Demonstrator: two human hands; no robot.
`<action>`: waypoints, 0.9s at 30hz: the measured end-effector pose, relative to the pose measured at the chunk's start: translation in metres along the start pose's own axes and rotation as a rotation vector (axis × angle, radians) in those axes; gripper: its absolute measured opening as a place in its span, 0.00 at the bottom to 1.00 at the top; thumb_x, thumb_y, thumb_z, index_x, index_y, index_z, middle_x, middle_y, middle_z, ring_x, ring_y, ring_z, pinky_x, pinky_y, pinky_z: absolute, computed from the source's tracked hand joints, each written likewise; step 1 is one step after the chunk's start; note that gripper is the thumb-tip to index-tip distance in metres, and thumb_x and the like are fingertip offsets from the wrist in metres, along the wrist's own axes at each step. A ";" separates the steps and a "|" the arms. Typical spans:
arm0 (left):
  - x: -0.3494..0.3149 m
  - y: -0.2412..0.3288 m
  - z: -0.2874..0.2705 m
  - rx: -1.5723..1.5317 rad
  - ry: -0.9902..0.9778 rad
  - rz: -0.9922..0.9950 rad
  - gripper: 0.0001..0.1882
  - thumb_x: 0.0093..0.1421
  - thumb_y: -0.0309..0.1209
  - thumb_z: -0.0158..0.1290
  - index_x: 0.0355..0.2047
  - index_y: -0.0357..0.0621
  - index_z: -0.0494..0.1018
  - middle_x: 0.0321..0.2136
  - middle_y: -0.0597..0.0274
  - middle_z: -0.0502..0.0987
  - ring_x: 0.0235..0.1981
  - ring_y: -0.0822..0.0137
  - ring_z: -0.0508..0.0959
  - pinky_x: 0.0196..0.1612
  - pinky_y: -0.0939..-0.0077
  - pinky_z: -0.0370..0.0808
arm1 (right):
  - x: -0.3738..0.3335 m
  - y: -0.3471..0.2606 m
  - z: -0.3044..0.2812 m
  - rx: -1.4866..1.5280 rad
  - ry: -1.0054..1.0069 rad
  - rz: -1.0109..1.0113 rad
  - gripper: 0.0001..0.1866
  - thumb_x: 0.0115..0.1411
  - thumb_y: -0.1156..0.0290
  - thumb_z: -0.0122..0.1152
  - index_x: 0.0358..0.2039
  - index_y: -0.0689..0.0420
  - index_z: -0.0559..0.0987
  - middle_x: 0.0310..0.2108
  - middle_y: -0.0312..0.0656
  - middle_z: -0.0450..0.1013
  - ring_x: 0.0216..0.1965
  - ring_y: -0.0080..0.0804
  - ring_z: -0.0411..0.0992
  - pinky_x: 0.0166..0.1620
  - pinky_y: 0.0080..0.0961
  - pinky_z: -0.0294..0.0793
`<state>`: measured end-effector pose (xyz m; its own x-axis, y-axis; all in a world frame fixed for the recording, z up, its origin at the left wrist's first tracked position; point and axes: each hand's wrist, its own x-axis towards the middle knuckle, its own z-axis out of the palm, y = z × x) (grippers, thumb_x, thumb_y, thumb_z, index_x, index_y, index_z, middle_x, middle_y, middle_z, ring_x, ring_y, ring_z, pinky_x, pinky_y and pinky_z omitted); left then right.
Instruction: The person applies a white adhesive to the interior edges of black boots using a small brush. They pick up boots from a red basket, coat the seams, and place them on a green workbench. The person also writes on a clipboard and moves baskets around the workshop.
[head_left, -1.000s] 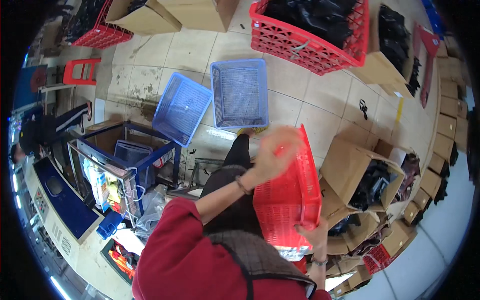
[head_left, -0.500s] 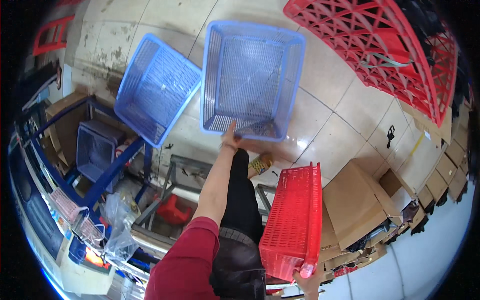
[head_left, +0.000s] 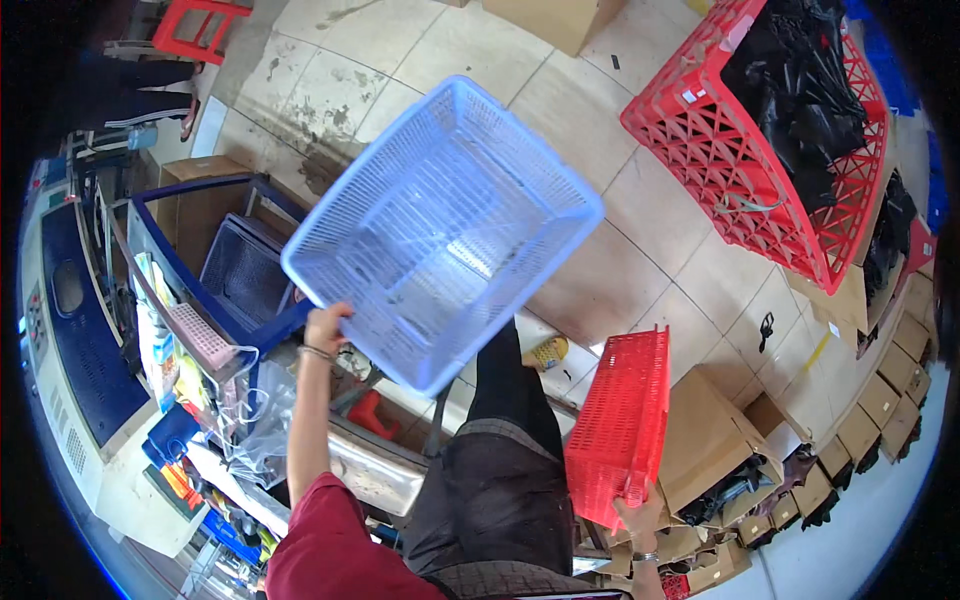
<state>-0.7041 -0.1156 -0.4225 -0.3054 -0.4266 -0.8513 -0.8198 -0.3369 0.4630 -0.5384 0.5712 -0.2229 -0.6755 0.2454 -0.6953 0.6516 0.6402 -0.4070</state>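
My left hand (head_left: pixel 327 330) is closed on the lower left rim of a large blue plastic basket (head_left: pixel 450 235). The basket has slotted walls and tilts over the floor, showing nothing inside it. At my right side, my right hand (head_left: pixel 637 512) grips the end of a red slotted plastic basket (head_left: pixel 617 420), which stands on its side close to my leg. Only one large blue basket shows; whether another is nested in it or hidden behind it, I cannot tell.
A big red crate (head_left: pixel 735 150) with black bags stands far right. Cardboard boxes (head_left: pixel 705 435) line the right. On the left are a blue metal frame (head_left: pixel 165 225) around a dark blue basket (head_left: pixel 245 270), and a pink basket (head_left: pixel 200 345). Another person's legs (head_left: pixel 150 90) show far left.
My left hand has moved left, and the large blue basket has risen and turned with it. The second large blue basket no longer shows separately. My right hand still holds the red basket.
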 end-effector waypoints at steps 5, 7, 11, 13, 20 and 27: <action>0.091 0.072 -0.124 0.973 0.395 0.020 0.31 0.49 0.29 0.67 0.52 0.32 0.69 0.43 0.41 0.79 0.41 0.50 0.83 0.41 0.54 0.83 | 0.021 0.007 0.015 0.036 -0.008 0.061 0.25 0.39 0.66 0.74 0.40 0.62 0.81 0.28 0.47 0.79 0.30 0.44 0.79 0.38 0.39 0.79; 0.099 0.092 -0.021 1.368 0.665 0.147 0.48 0.46 0.37 0.74 0.61 0.32 0.60 0.55 0.35 0.73 0.52 0.41 0.78 0.56 0.49 0.77 | -0.004 0.016 0.030 -0.057 0.039 0.160 0.27 0.39 0.66 0.74 0.42 0.63 0.81 0.29 0.47 0.79 0.31 0.41 0.78 0.40 0.38 0.79; 0.159 0.055 0.066 1.425 -0.049 0.571 0.70 0.40 0.60 0.72 0.71 0.28 0.51 0.66 0.30 0.64 0.66 0.39 0.66 0.68 0.52 0.62 | 0.006 0.018 0.033 -0.022 0.004 0.265 0.37 0.39 0.70 0.75 0.53 0.68 0.76 0.41 0.47 0.79 0.41 0.37 0.78 0.47 0.35 0.79; 0.178 0.021 0.138 1.412 -0.296 0.521 0.73 0.38 0.61 0.73 0.73 0.31 0.48 0.65 0.30 0.65 0.66 0.39 0.68 0.69 0.55 0.64 | -0.003 0.031 0.036 -0.145 0.071 0.257 0.40 0.39 0.71 0.75 0.56 0.68 0.74 0.44 0.47 0.79 0.44 0.38 0.78 0.49 0.34 0.78; 0.243 -0.105 0.231 1.426 -0.152 0.484 0.51 0.51 0.47 0.69 0.72 0.65 0.55 0.47 0.50 0.82 0.48 0.46 0.82 0.51 0.47 0.79 | -0.010 0.040 0.040 0.134 0.020 0.573 0.45 0.45 0.77 0.73 0.64 0.67 0.62 0.56 0.47 0.71 0.53 0.35 0.72 0.59 0.33 0.72; 0.261 -0.092 0.273 1.349 -0.042 0.576 0.25 0.63 0.36 0.56 0.62 0.62 0.72 0.41 0.47 0.83 0.37 0.44 0.83 0.42 0.48 0.81 | -0.017 0.076 0.029 0.185 0.028 0.703 0.43 0.47 0.80 0.70 0.64 0.67 0.62 0.54 0.46 0.71 0.52 0.34 0.71 0.57 0.32 0.73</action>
<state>-0.8403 0.0330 -0.7546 -0.7343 -0.1951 -0.6502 -0.3964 0.9008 0.1773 -0.4674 0.5947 -0.2597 -0.0826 0.5740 -0.8147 0.9809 0.1912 0.0352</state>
